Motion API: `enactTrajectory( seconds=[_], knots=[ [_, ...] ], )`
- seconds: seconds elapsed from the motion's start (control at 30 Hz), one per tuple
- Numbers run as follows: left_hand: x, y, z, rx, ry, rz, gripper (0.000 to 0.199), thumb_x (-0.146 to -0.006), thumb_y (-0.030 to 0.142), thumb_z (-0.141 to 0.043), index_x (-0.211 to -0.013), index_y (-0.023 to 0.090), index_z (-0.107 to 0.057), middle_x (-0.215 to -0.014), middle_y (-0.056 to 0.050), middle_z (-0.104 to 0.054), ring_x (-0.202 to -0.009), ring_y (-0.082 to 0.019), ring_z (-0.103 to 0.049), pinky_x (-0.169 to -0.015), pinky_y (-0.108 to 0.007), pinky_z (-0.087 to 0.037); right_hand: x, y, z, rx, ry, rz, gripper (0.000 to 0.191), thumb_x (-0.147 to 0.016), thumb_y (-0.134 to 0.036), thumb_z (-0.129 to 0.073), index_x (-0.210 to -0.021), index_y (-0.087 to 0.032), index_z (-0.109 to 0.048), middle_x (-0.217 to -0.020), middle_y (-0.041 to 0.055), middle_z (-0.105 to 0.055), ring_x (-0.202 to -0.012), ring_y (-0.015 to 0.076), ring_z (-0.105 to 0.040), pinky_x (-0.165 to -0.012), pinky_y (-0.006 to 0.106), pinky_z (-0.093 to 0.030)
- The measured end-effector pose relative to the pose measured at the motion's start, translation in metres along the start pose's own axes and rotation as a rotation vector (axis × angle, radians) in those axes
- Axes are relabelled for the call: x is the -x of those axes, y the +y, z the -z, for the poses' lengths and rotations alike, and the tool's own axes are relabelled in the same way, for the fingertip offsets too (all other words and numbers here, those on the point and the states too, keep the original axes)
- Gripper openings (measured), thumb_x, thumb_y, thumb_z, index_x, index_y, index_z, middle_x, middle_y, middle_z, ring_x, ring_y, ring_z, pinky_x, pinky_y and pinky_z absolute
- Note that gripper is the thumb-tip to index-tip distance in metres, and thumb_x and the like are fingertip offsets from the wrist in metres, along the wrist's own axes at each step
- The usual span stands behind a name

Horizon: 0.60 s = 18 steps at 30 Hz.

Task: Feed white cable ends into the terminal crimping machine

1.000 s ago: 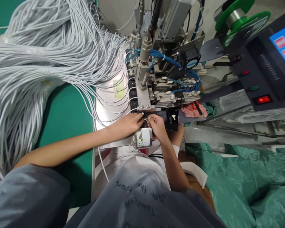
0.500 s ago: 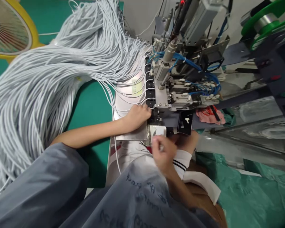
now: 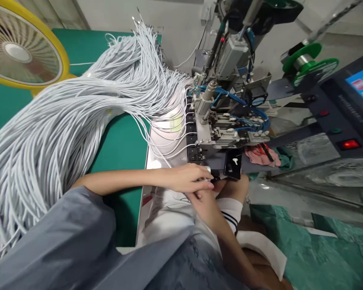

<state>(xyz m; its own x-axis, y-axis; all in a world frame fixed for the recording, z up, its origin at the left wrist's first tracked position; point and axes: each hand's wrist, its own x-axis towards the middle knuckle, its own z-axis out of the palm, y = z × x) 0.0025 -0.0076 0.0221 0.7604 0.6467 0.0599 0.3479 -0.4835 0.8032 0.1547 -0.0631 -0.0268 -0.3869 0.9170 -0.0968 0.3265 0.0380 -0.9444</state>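
My left hand [image 3: 186,177] reaches across the front edge of the machine's pale metal plate [image 3: 157,159], with thumb and fingers stretched out and a gap between them. Its fingertips lie over a small white tray [image 3: 208,171], mostly covered. Just below, my right hand [image 3: 204,203] meets the left thumb; its fingers are curled and partly hidden, and I cannot see what they hold. One white cable [image 3: 165,158] runs under my left wrist. Several other white cables [image 3: 177,152] lead into a row of black holders [image 3: 192,152] beside my left hand.
A large bundle of white cables [image 3: 48,125] covers much of the green table [image 3: 109,141]. The machine's metal head [image 3: 204,131] stands beyond the holders. A phone [image 3: 232,164] lies right of my hands. A yellow fan [image 3: 65,60] stands at left, a control panel [image 3: 339,104] at right.
My left hand has moved from the black holders right and down to the white tray, meeting my right hand. The right hand has shifted slightly down. The view has tilted up.
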Motion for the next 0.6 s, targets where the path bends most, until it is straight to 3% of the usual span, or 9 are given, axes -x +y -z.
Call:
enactTrajectory(
  seconds=[0.1, 0.2, 0.37, 0.6],
  knots=[
    [-0.002, -0.005, -0.001, 0.083, 0.059, 0.06, 0.028, -0.091, 0.034, -0.05, -0.102, 0.012, -0.064, -0.093, -0.008, -0.063, -0.084, -0.016, -0.06, -0.073, -0.024, -0.045, -0.007, -0.006, 0.039, 0.01, 0.084, -0.093, 0.007, -0.077, -0.025, -0.061, -0.08, -0.021, -0.064, -0.073, 0.0029, -0.066, -0.067, 0.0183, -0.062, -0.06, 0.031, -0.051],
    [-0.003, -0.011, -0.003, 0.145, 0.16, 0.092, 0.027, -0.087, 0.032, -0.057, -0.105, 0.013, -0.065, -0.086, -0.006, -0.062, -0.075, -0.013, -0.059, -0.067, -0.022, -0.044, -0.01, -0.015, 0.055, -0.126, 0.283, -0.126, 0.017, -0.069, -0.028, -0.07, -0.08, -0.02, -0.06, -0.07, 0.0009, -0.063, -0.062, 0.0144, -0.059, -0.057, 0.026, -0.05],
    [-0.001, -0.009, -0.008, 0.193, 0.236, 0.042, 0.023, -0.092, 0.024, -0.047, -0.097, 0.016, -0.068, -0.078, -0.003, -0.059, -0.071, -0.011, -0.056, -0.064, -0.021, -0.043, -0.014, -0.026, 0.046, -0.319, 0.39, -0.105, 0.018, -0.068, -0.03, -0.068, -0.081, -0.019, -0.06, -0.068, 0.001, -0.062, -0.059, 0.0133, -0.058, -0.052, 0.025, -0.049],
    [0.001, -0.004, -0.012, 0.228, 0.362, 0.016, 0.026, -0.091, 0.028, -0.049, -0.084, 0.013, -0.068, -0.073, -0.004, -0.058, -0.066, -0.01, -0.054, -0.061, -0.021, -0.044, -0.015, -0.026, 0.036, -0.278, 0.398, 0.069, 0.01, -0.076, -0.028, -0.063, -0.074, -0.019, -0.065, -0.08, 0.0032, -0.062, -0.061, 0.0117, -0.056, -0.055, 0.025, -0.049]
  ],
)
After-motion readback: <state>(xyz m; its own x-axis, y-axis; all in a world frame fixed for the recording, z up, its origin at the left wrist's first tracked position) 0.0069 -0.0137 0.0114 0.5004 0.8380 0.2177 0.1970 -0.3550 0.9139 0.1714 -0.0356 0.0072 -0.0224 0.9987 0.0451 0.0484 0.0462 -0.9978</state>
